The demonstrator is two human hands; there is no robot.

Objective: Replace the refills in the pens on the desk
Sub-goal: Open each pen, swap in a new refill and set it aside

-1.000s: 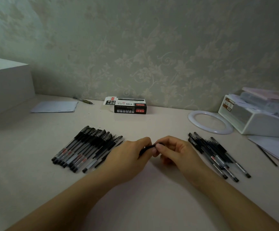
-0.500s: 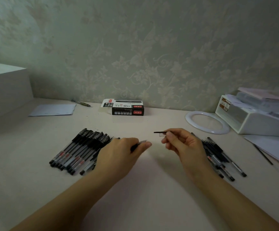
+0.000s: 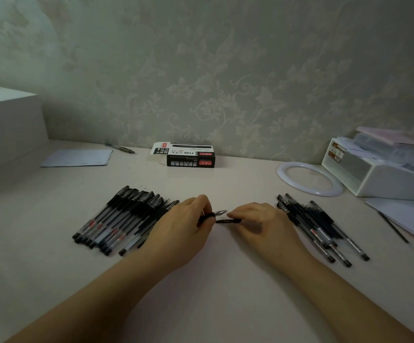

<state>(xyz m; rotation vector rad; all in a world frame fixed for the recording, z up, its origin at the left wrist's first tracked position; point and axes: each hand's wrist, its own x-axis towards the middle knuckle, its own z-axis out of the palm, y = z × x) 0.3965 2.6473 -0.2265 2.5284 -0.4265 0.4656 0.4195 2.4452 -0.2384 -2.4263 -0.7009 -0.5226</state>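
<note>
left hand is gripping a pen, tip pointing to 3 o'clock; right hand is pinching a dark piece, refill or sleeve unclear, just below. aligning it with the barrel is mattering most.

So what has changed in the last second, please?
The hands parted, the right hand lifting a thin dark piece away, then came back together. Now the left hand grips the pen and the thin piece lies low by the right fingers. Both pen piles stayed put.
</note>
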